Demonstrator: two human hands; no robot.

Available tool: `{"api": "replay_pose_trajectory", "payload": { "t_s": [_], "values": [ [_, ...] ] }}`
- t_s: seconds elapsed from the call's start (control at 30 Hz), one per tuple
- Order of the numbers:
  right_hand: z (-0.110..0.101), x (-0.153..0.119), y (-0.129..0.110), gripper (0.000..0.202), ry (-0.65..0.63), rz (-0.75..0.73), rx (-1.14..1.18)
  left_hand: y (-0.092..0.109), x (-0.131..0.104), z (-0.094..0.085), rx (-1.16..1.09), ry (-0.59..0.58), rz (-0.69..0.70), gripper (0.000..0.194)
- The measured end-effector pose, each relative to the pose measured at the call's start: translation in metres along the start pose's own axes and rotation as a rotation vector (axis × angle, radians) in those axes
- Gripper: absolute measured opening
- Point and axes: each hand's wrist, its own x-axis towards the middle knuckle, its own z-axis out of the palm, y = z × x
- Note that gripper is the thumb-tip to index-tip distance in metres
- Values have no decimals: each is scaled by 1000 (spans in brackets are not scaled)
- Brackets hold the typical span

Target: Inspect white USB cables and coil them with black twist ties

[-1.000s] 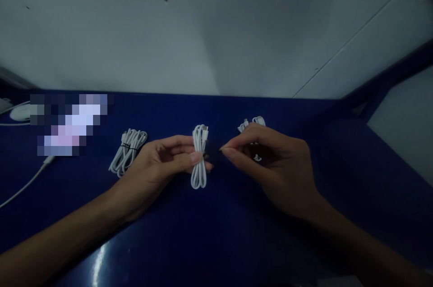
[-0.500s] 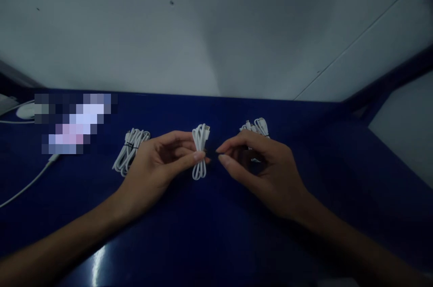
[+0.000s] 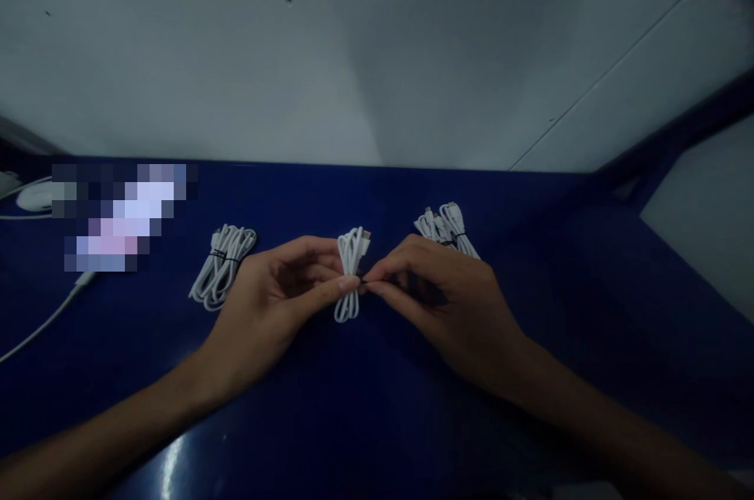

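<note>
A folded white cable (image 3: 351,250) stands upright between the thumb and fingers of my left hand (image 3: 276,288), its metal plug at the top right. My right hand (image 3: 439,280) is just right of it, thumb and forefinger pinched on the end of a thin dark tie (image 3: 364,281) at the middle of the bundle. Left of my left hand lie white cable bundles (image 3: 221,268) bound with black ties. More tied white cables (image 3: 451,229) lie behind my right hand, which partly covers them.
On the blue table (image 3: 330,406), a pixelated, bright phone-like object (image 3: 129,217) lies at the left with a white cord (image 3: 44,327) running from it. A white rounded object (image 3: 35,196) sits beside it. A pale wall (image 3: 236,60) rises behind.
My right hand has moved left to the held cable, and its fingertips have closed on the dark tie. My left hand still holds the cable, now slightly lower in view.
</note>
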Motion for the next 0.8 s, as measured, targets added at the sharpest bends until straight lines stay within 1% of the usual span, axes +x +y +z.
{"api": "replay_pose_trajectory", "payload": {
  "t_s": [0.17,0.27,0.33,0.43,0.5,0.57,0.63,0.73,0.8],
  "values": [
    [3,-1,3,12,55,-128,-59,1,1,0,-25,1,-31,22],
    [0,-1,2,11,66,-124,-34,1,2,-1,-34,-17,-15,23],
    [-4,0,2,9,72,-39,6,1,2,-1,-28,-34,7,24],
    [-13,4,3,6,81,136,66,1,1,-2,2,-62,31,26],
    [-18,7,5,5,16,238,112,2,1,-3,24,-69,39,29],
    [-22,10,7,7,-100,322,191,2,1,-3,30,-67,43,31],
    [-23,13,8,10,-184,379,306,2,1,-3,23,-73,40,33],
    [-24,14,8,11,-235,432,442,2,1,-3,13,-89,36,33],
    [-25,14,8,11,-258,456,453,2,0,-3,20,-88,38,33]
  ]
}}
